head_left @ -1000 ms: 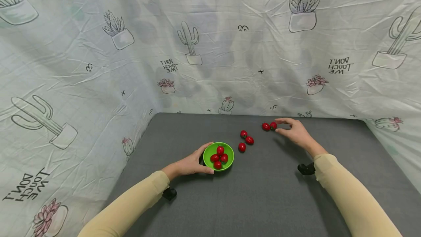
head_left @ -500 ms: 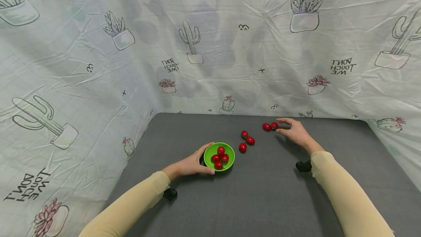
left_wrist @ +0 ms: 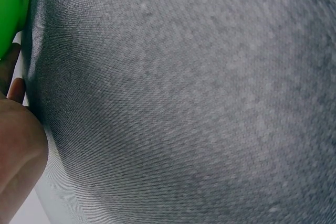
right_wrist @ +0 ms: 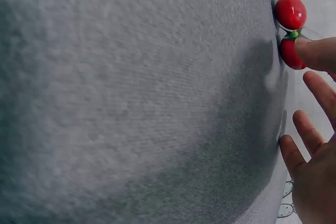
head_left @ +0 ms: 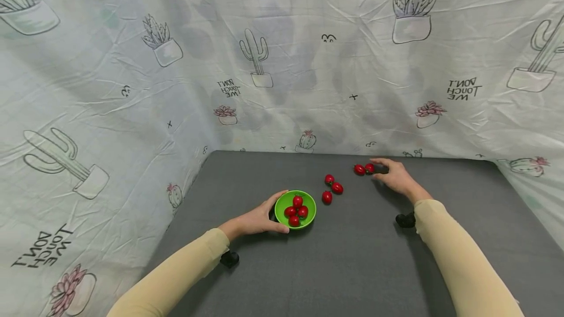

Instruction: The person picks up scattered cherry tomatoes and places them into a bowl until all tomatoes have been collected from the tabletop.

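My left hand [head_left: 257, 219] curves round the near-left side of a green bowl [head_left: 312, 209], thumb at the front and fingers behind. Inside the bowl lie several small red tomatoes [head_left: 297, 201]. At the far right, my right hand [head_left: 396, 178] is beside a tomato [head_left: 369, 168], thumb and forefinger spread to either side of it. A second tomato [head_left: 359, 169] lies just left of that one. In the right wrist view the thumb [right_wrist: 317, 53] overlaps the lower tomato [right_wrist: 290, 56], and the other fingers are spread apart. The left wrist view catches only the bowl's edge [left_wrist: 10, 9] and part of the hand.
Three more tomatoes [head_left: 337, 188] lie between the bowl and my right hand. All stand on a dark grey table [head_left: 343, 268]. White cloth [head_left: 299, 62] printed with cacti hangs behind and along the left side. A black wrist device [head_left: 405, 220] shows under each forearm.
My right hand has moved slightly closer round the tomato beside it, and its forearm has shifted a little left. The left hand stays at the bowl. The whole head view has drifted slightly.
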Motion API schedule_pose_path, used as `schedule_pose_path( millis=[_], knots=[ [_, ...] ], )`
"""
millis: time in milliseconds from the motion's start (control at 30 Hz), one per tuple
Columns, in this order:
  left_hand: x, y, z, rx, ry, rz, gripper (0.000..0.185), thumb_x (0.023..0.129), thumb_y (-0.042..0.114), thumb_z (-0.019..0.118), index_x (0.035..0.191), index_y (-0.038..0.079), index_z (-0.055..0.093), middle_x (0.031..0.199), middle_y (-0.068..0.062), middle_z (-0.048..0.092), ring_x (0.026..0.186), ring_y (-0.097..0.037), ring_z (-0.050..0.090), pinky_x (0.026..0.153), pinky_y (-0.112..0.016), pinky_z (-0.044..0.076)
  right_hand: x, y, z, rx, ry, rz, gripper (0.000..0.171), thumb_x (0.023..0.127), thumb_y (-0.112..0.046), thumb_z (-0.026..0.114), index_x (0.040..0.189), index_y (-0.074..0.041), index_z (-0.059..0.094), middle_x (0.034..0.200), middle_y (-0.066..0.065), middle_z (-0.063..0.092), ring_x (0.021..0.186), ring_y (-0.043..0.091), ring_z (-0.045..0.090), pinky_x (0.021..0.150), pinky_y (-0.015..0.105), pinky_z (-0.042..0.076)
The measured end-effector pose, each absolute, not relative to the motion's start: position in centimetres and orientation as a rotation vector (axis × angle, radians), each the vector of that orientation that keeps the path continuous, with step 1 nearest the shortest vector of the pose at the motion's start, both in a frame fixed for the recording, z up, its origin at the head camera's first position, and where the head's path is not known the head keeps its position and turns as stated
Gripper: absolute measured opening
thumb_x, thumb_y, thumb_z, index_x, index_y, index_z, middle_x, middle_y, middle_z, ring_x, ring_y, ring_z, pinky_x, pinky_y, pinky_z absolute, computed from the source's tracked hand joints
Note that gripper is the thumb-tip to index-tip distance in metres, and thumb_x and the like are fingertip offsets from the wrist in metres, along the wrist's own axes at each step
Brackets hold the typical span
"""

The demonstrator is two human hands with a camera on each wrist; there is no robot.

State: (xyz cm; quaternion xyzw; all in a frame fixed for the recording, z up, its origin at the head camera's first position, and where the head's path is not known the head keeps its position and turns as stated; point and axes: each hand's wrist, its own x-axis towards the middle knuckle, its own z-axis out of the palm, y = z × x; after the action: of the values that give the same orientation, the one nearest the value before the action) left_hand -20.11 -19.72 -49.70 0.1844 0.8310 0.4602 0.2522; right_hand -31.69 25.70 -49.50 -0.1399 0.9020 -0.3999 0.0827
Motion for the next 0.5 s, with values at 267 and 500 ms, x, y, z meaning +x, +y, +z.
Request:
schedule_pose_path(
  millis=[267, 500],
  knots=[
    [-20.10, -19.66, -49.76, 0.497, 2.235, 1.274, 0.106, 0.085, 0.047, 0.084, 0.164, 0.036, 0.014, 0.167, 0.007, 0.015, 0.152, -0.017, 0.016, 0.118, -0.054, 0.021, -32.14, 25.98, -49.93, -0.521, 2.723, -1.114, 0.050, 0.103, 0.001, 0.053, 0.152, -0.001, 0.047, 0.156, 0.031, 0.035, 0.144, 0.051, 0.027, 0.107, 0.066, 0.032],
    [-20.05, -19.94, -49.70, 0.505, 2.228, 1.278, 0.103, 0.086, 0.045, 0.083, 0.163, 0.040, 0.015, 0.167, 0.008, 0.015, 0.153, -0.016, 0.016, 0.119, -0.054, 0.020, -32.07, 25.70, -49.94, -0.576, 2.759, -1.068, 0.048, 0.101, 0.002, 0.057, 0.148, 0.000, 0.052, 0.151, 0.032, 0.043, 0.142, 0.053, 0.030, 0.109, 0.069, 0.028]
  ],
)
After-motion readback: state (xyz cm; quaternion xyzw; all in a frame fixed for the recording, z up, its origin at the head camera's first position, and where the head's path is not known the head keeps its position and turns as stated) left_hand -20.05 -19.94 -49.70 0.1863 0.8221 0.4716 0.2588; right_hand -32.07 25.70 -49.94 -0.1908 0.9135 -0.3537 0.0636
